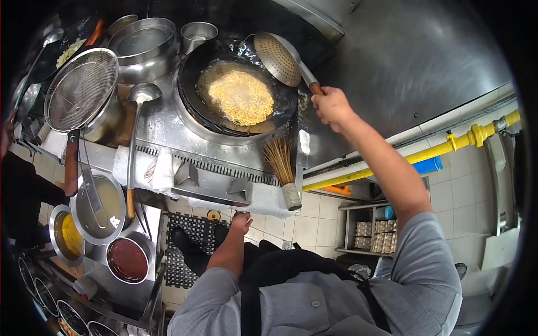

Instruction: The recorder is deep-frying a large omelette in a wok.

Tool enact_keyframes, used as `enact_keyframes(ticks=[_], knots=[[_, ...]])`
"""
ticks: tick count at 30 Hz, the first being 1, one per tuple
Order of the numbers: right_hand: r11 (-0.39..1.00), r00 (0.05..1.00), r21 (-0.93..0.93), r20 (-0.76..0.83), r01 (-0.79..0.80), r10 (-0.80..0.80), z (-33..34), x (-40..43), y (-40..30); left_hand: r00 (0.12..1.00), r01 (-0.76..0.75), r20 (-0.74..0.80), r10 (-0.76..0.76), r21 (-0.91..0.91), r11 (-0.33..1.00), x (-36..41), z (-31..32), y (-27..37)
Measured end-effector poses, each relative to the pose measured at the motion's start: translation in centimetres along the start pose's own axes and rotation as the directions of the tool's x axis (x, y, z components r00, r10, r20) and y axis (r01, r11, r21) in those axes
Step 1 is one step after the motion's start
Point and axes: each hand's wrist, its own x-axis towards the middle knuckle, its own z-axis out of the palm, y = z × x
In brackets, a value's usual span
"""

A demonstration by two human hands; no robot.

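Observation:
My right hand (332,107) grips the wooden handle of a perforated metal skimmer (276,59). Its bowl is held tilted over the far right rim of a black wok (288,101). Pale yellow noodles (241,98) lie in bubbling oil in the wok. Low at the front edge of the stove (162,122), my left hand (241,222) has its fingers at a small metal part. What that part is, and how firmly the fingers hold it, is not clear.
A bamboo wok brush (279,157) lies at the stove's right front corner. To the left are a ladle (136,113), a mesh strainer (82,90) over a pot, and bowls of yellow liquid (69,239) and red sauce (128,260). Another person's dark sleeve (25,185) shows far left.

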Motion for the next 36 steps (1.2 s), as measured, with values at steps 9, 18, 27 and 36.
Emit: enact_keyframes(ticks=[9,18,27,36], knots=[[0.905,0.980,0.401,0.184,-0.145,0.075,5.4,-0.2,-0.1,0.986,0.133,0.113,-0.121,-0.109,0.985,-1.7,0.1,3.3],[0.932,0.982,-0.310,0.050,0.190,-0.183,5.2,3.4,-0.7,0.908,0.408,0.091,-0.409,-0.419,0.811,-3.5,2.4,8.4],[0.648,0.850,-0.550,0.317,0.527,-0.421,0.1,1.0,-3.6,0.893,0.439,0.083,-0.443,-0.383,0.813,-4.0,2.6,9.1],[-0.110,0.473,-0.702,0.579,0.703,-0.664,-6.4,1.1,-3.4,0.889,0.445,0.066,-0.453,-0.349,0.825,-3.2,2.0,7.8]])
